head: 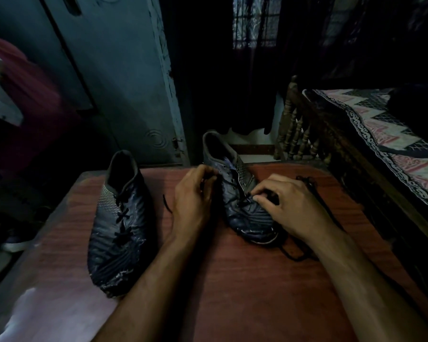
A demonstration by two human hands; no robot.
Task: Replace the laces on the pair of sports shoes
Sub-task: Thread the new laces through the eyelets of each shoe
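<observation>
Two dark sports shoes stand on the table [232,280], heels away from the person. The left shoe [120,225] is laced already. The right shoe [242,201] lies between both hands, its long axis running away and slightly left. The left hand [195,193] pinches one lace end [167,203] beside it; the right hand [289,206] pinches the lace at a low eyelet.
</observation>
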